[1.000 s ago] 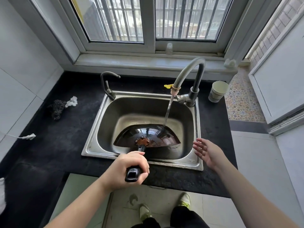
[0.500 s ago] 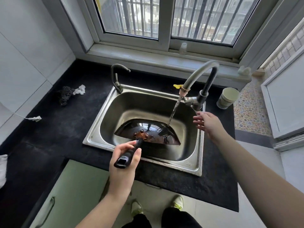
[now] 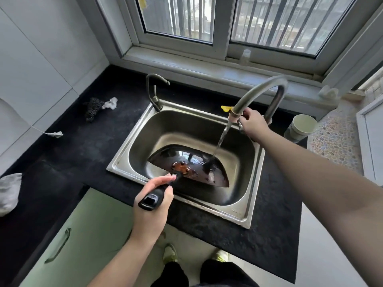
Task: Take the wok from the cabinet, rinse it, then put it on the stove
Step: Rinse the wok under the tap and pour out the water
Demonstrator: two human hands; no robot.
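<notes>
A dark wok (image 3: 192, 162) with a rusty handle bracket is tilted inside the steel sink (image 3: 244, 212). Its black handle (image 3: 153, 196) sticks out over the sink's front rim, and my left hand (image 3: 154, 200) is closed around it. Water runs from the tall curved faucet (image 3: 257, 92) onto the wok's right side. My right hand (image 3: 251, 124) is wrapped around the faucet's lever at the base of the spout. The stove is out of view.
A black counter (image 3: 83, 146) surrounds the sink. A small second tap (image 3: 154, 94) stands at the sink's back left corner. A scrubber and white rag (image 3: 97, 106) lie at the left, a pale cup (image 3: 300, 127) at the right. A green cabinet door (image 3: 83, 235) hangs open below.
My right hand rose from beside the sink's front right corner to the faucet lever and closed on it. My left hand kept hold of the wok handle; water keeps running.
</notes>
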